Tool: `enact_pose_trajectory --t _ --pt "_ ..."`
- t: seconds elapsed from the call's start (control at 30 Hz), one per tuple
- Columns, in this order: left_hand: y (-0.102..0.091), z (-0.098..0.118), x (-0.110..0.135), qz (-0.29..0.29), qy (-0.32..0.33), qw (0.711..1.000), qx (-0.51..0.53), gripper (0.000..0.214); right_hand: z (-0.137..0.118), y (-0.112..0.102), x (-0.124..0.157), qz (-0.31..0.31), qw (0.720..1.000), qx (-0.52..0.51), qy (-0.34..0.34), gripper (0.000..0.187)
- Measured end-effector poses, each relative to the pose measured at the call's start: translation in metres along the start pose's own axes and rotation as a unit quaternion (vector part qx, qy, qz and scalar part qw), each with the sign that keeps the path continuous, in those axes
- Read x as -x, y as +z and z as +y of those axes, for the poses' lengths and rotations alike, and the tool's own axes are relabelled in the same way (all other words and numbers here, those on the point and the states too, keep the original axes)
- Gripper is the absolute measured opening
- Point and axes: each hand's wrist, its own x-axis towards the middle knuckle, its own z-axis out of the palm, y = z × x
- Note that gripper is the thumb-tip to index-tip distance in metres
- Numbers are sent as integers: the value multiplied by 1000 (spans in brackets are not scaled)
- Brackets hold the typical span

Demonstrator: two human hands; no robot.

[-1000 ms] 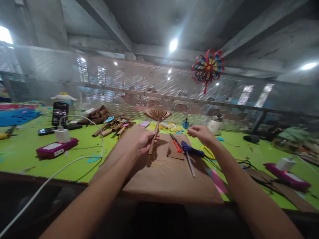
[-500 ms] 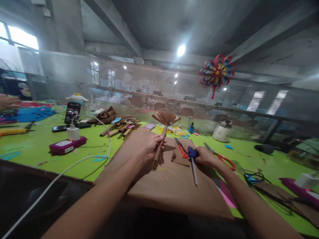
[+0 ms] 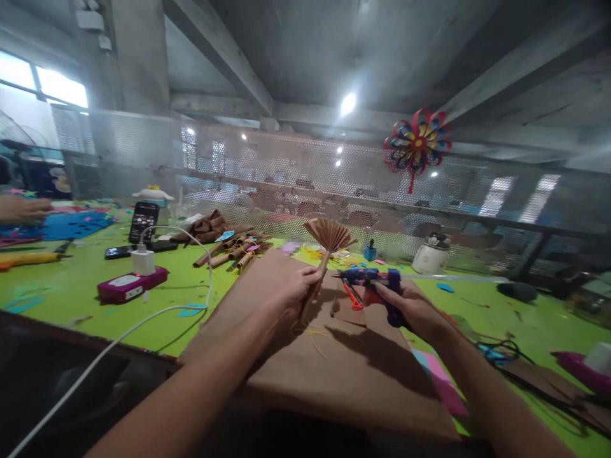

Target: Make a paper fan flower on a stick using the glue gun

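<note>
My left hand (image 3: 300,289) is closed round the stem of a pleated brown paper fan (image 3: 330,235), which stands tilted with its spread top up. In my right hand (image 3: 411,305) is a dark blue glue gun (image 3: 370,277), its nozzle pointing left close to the fan's stem. A clear glue stick (image 3: 458,278) sticks out of its back end. Below both hands lies a sheet of brown paper (image 3: 344,375) with thin yellow strands (image 3: 317,343) on it. Scissors with orange handles (image 3: 353,296) rest behind the glue gun, partly hidden by it.
Rolled brown paper pieces (image 3: 233,248) are heaped at the back left. A purple power strip (image 3: 133,284) with a white cable and a phone (image 3: 144,221) stand left. A small blue bottle (image 3: 370,250) and a white jar (image 3: 431,253) stand behind. Another person's hand (image 3: 23,208) shows far left.
My right hand has lifted the glue gun from the paper and turned it so its nozzle faces left, beside the fan. The fan has tilted and shifted slightly right in my left hand.
</note>
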Motion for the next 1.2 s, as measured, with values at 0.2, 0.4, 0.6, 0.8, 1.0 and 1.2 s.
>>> enact_pose_trajectory --t 0.2,0.4,0.6,0.8,1.0,1.2 --pt "2 -2 4 -11 1 1000 17 9 1 13 0 11 996 75 -38 47" --pt "5 -2 4 -17 5 999 33 9 1 16 -3 35 994 88 -60 45" --pt "7 1 7 -33 -8 999 43 12 3 16 -4 47 990 118 -66 47" --pt "5 0 3 -43 -24 998 39 21 7 15 -2 30 988 135 -69 42" --pt "4 1 3 -58 -49 996 37 22 5 16 -2 21 986 140 -84 41" --pt "8 2 6 -39 -59 995 71 7 2 15 -4 30 991 109 -67 41"
